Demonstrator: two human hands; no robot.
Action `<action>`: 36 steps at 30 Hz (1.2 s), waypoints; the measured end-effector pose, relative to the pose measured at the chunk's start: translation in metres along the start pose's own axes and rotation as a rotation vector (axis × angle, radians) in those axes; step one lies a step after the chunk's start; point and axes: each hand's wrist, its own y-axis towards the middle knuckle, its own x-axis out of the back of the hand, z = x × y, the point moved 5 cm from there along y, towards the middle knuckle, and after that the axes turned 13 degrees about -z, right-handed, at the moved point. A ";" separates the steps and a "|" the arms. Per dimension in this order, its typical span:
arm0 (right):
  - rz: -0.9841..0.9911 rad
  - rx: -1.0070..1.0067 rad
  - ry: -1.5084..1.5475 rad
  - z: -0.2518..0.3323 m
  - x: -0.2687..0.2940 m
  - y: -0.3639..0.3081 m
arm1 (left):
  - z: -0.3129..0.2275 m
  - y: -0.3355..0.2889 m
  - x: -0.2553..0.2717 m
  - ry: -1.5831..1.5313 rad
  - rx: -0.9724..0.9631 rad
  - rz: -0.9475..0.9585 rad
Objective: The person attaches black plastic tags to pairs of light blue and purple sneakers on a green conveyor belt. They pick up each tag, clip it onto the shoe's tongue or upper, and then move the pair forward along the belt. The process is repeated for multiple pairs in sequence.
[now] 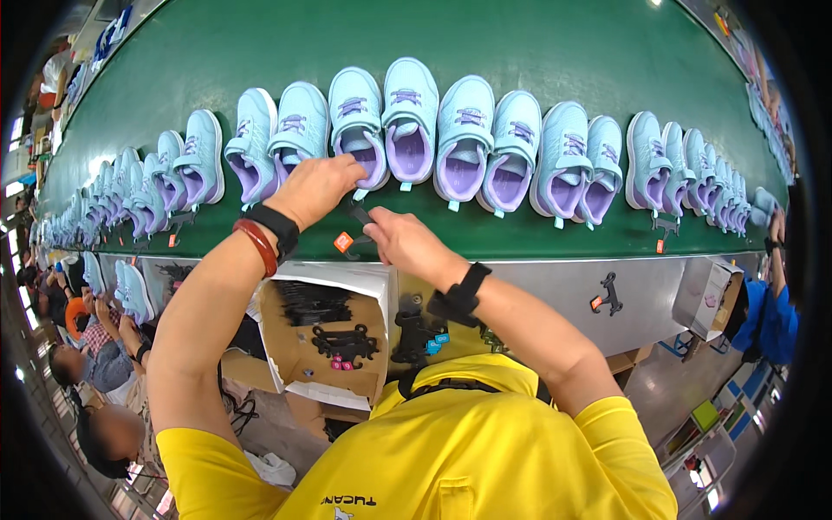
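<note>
A light-blue child's sneaker [354, 100] with a lilac lining and purple laces stands toe-away on the green table, in a curved row of matching sneakers. My left hand [322, 188] is closed at the sneaker's heel opening, its fingertips curled over the collar; what lies beneath them is hidden. Just below and to the right, my right hand [409, 246] grips a black plastic shoe hanger [360, 214], whose far end reaches the heel of that sneaker. Beside the hanger, an orange size tag [343, 242] shows over the green surface.
Pairs of sneakers [464, 130] run both ways along the green table [555, 43]. Below its edge sits an open carton [286, 357] of black hangers. Another tagged hanger [612, 293] lies on the metal ledge. Co-workers [767, 325] stand at right and left [104, 347].
</note>
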 end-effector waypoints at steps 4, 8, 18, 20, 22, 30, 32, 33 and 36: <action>0.099 -0.133 0.072 0.012 0.024 0.005 | -0.020 -0.003 0.015 -0.037 -0.153 -0.022; -0.184 0.419 -0.330 0.048 0.055 0.020 | -0.024 -0.016 0.015 -0.003 -0.094 0.069; 0.001 0.911 -1.003 0.056 0.067 0.042 | -0.016 -0.034 0.012 -0.135 0.234 0.082; -0.012 0.957 -1.000 0.061 0.064 0.043 | -0.015 -0.033 0.014 -0.128 0.273 0.118; 0.030 0.950 -1.016 0.061 0.061 0.041 | -0.015 -0.032 0.012 -0.149 0.320 0.117; 0.036 0.966 -1.007 0.069 0.057 0.038 | -0.013 -0.036 0.013 -0.195 0.368 0.105; 0.027 0.950 -1.012 0.066 0.054 0.038 | -0.013 -0.037 0.012 -0.189 0.374 0.102; 0.021 0.943 -1.014 0.065 0.053 0.038 | -0.012 -0.038 0.010 -0.182 0.379 0.106; 0.009 0.934 -1.030 0.064 0.048 0.037 | -0.013 -0.039 0.012 -0.167 0.397 0.130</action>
